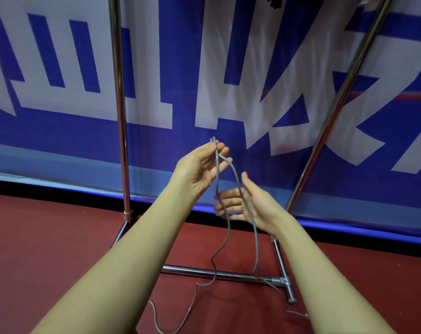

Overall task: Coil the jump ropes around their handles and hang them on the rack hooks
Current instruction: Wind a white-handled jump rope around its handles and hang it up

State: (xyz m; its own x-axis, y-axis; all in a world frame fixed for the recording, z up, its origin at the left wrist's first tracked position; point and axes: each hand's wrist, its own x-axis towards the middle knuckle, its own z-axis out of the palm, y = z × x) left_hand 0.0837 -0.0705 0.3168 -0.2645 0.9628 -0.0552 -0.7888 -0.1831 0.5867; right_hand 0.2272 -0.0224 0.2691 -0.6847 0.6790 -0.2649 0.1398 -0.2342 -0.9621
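Observation:
A thin grey jump rope is folded into a bend that my left hand pinches between thumb and fingertips, raised in front of the rack. Two strands hang from that pinch. They pass over the open palm of my right hand, whose fingers are spread and touch the strands lower down. The rope trails to the red floor and loops there. No handle is visible. The chrome rack stands just behind my hands; its hooks lie out of view.
The rack's base bar and right foot lie on the red floor under the hanging rope. A second chrome pole slants at the right. A blue and white banner fills the background. Dark items hang at the top edge.

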